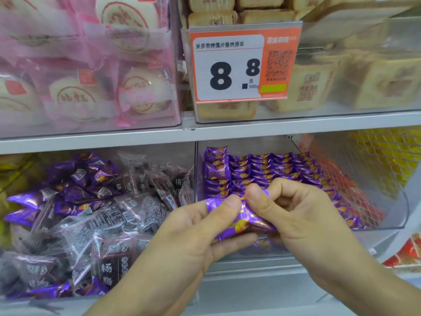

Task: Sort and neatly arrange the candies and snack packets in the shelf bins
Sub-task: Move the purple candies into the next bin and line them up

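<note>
My left hand and my right hand together hold a small stack of purple candy packets in front of the lower middle bin. Both thumbs press on top of the stack and the fingers curl underneath. Behind my hands, the clear middle bin holds neat rows of the same purple packets. The lower left bin is a loose jumble of dark plum packets mixed with stray purple candy packets.
On the upper shelf stand a bin of pink-wrapped round cakes and a bin of beige square pastries, with an orange 8.8 price tag. Yellow and red packets fill the bin at right. A grey shelf edge divides the levels.
</note>
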A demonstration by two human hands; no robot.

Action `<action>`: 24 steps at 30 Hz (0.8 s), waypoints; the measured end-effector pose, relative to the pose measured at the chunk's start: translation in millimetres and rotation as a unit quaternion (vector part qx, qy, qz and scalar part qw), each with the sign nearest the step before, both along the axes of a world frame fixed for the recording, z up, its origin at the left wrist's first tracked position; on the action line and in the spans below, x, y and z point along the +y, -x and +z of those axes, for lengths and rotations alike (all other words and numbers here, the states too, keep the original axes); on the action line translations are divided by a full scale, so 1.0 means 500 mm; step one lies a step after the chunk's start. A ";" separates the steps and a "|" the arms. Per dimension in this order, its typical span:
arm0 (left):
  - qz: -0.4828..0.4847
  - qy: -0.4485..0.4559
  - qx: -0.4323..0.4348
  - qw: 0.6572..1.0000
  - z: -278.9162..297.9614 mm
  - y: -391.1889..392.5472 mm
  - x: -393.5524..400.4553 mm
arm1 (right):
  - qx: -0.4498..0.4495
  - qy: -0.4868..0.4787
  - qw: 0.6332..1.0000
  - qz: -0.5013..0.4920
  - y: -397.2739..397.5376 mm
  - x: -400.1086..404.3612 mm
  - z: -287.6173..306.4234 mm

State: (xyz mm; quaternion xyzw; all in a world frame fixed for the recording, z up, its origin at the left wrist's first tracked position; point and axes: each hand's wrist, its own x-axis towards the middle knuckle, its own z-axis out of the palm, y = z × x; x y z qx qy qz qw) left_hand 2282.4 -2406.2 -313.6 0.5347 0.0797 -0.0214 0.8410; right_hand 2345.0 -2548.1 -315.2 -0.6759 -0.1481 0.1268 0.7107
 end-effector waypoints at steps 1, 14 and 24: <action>0.002 0.003 -0.006 1.000 -0.006 0.001 -0.001 | -0.020 0.000 1.000 -0.003 -0.002 0.002 -0.009; 0.089 -0.536 -0.195 0.817 -0.029 0.020 0.038 | -0.111 0.090 0.976 0.165 -0.048 -0.032 0.013; 0.145 -0.616 -0.198 0.749 -0.013 -0.003 0.093 | -0.096 0.129 0.968 0.194 -0.077 -0.003 -0.016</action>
